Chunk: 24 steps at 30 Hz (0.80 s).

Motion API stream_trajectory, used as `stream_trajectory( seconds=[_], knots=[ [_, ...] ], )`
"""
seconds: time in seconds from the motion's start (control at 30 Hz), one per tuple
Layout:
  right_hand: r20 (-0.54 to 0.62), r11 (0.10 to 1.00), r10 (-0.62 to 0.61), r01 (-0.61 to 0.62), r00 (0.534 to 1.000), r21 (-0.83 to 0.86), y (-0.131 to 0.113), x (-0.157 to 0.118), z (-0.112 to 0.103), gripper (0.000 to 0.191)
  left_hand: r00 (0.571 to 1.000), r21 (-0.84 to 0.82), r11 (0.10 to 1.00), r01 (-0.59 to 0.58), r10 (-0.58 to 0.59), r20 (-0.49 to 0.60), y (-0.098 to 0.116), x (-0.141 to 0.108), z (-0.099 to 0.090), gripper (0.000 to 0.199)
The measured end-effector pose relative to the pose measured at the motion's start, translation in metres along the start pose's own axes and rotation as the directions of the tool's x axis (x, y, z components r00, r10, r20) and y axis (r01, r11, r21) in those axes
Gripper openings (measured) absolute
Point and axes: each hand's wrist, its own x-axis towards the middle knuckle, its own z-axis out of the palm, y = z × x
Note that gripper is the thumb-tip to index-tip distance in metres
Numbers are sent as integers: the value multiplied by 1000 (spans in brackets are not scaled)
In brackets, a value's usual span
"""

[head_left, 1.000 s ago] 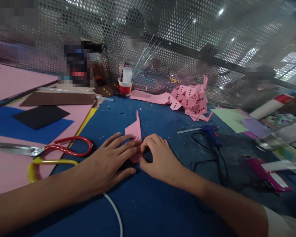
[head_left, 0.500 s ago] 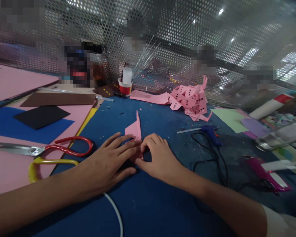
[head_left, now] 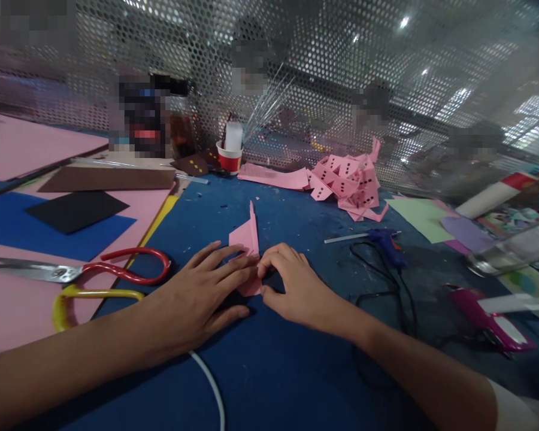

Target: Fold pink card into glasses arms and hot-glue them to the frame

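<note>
A folded piece of pink paper (head_left: 244, 237) lies on the blue tabletop, with a narrow upright strip along its right side. My left hand (head_left: 206, 287) rests flat across its lower part, fingers stretched out and pressing it down. Curled at the paper's right edge is my right hand (head_left: 291, 284), its fingertips against the paper and its thumb a little below the index finger. Fingers hide the middle of the paper; its lower end shows between the two hands.
Large scissors (head_left: 112, 272) lie left on coloured sheets. A pile of pink paper pieces with black squares (head_left: 345, 182) sits at the back, near a red-and-white cup (head_left: 229, 158). Right are a blue glue gun (head_left: 386, 242) with its cord and a magenta tool (head_left: 494, 320).
My right thumb and hand have shifted slightly right, uncovering more of the paper's lower end. My left hand stays in place on the paper.
</note>
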Motion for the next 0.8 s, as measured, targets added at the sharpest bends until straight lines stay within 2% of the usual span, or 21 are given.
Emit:
stream_trajectory(
  seconds=[0.17,0.8],
  knots=[
    [-6,1000,8,-8,1000,-1,0,-1,0,22,1000,-1,1000,12,-12,29,1,1,-1,58],
    [-78,994,27,-35,997,-100,-6,1,10,15,1000,-3,1000,8,-8,6,1,1,1,56]
  ],
)
